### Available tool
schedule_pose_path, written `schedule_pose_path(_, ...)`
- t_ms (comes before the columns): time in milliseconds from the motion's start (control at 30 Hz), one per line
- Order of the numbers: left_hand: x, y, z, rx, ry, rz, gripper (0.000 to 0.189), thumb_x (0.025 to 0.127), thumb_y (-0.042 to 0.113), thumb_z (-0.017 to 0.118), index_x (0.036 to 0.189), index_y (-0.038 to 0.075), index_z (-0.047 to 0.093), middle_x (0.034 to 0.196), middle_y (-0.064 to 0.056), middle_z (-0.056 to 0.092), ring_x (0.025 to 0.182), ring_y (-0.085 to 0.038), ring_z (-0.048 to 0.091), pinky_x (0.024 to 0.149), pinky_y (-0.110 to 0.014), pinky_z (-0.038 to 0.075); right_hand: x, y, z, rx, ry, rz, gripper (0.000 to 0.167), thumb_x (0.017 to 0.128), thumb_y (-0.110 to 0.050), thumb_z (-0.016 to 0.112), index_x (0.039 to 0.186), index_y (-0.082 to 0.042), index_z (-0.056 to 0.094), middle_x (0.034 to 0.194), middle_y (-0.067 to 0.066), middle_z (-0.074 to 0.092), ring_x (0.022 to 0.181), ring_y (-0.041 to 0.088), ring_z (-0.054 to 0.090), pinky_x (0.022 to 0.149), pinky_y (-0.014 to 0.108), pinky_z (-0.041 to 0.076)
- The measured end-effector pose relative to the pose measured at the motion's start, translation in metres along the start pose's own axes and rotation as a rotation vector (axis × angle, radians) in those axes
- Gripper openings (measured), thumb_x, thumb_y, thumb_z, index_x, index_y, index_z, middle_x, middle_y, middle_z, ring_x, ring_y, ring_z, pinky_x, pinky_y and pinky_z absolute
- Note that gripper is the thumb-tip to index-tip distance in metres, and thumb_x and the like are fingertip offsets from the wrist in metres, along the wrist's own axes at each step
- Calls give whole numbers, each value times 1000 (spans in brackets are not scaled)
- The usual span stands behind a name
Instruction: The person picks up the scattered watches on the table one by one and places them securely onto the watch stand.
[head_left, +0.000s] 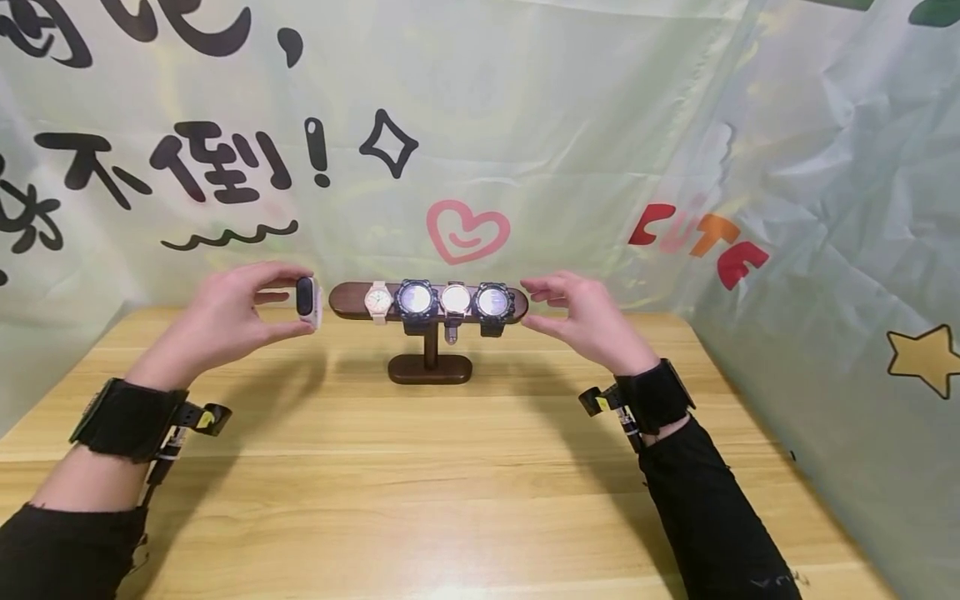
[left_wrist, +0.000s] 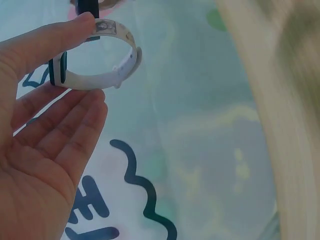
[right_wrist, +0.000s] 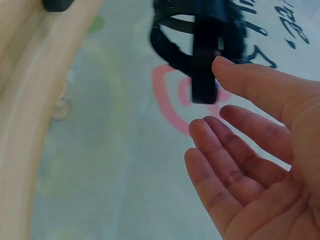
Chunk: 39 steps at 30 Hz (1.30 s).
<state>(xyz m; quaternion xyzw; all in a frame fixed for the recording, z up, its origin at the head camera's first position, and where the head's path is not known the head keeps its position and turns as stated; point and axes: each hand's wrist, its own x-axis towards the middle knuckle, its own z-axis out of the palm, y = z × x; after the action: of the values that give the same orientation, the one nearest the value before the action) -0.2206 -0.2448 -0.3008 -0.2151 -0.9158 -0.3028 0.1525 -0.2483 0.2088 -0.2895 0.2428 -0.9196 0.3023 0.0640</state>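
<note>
My left hand (head_left: pixel 238 315) pinches a white smart band (head_left: pixel 317 304) with a dark oval screen between thumb and fingers, just off the stand's left end. In the left wrist view the band (left_wrist: pixel 100 81) forms a closed loop, with the thumb at its upper side and fingertips under it. A dark brown watch stand (head_left: pixel 345 300) carries a pale pink watch (head_left: pixel 378 300), two chunky black watches and a rose-gold one (head_left: pixel 455 300) between them. Around the stand's right end my right hand (head_left: pixel 588 317) is spread; its thumb tip overlaps the dark bar end (right_wrist: pixel 205 82) in the right wrist view.
The stand's oval base (head_left: pixel 430 369) rests toward the back of a wooden table (head_left: pixel 420 483). Behind it hangs a pale printed cloth (head_left: pixel 540 150) with lettering and a pink heart; another cloth wall (head_left: pixel 840 275) rises on the right. Each wrist bears a black strap with a small camera.
</note>
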Motion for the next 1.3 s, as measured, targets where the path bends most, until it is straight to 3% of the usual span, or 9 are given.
schedule_pose_path(433, 14, 14, 17, -70, -70, -32, 71, 83, 18, 95, 145, 6, 64, 148, -20, 65, 126, -47, 69, 105, -52, 58, 2, 4, 7, -10, -6, 6, 54, 99, -20, 81, 148, -7, 64, 144, 14, 68, 129, 35, 69, 111, 52, 56)
schedule_pose_path(900, 27, 20, 32, -81, -75, 46, 66, 82, 8, 94, 142, 3, 66, 141, -18, 70, 128, -41, 70, 110, -52, 55, 5, 6, 9, -5, -15, 13, 54, 100, -22, 79, 151, -8, 62, 145, 13, 67, 127, 32, 69, 112, 49, 56)
schedule_pose_path(1300, 27, 23, 36, -40, -80, 41, 67, 84, 12, 93, 145, 9, 66, 141, -17, 70, 123, -38, 71, 106, -56, 58, 4, 5, 9, 2, -22, 22, 55, 101, -22, 78, 151, -8, 62, 145, 13, 66, 127, 33, 69, 112, 49, 56)
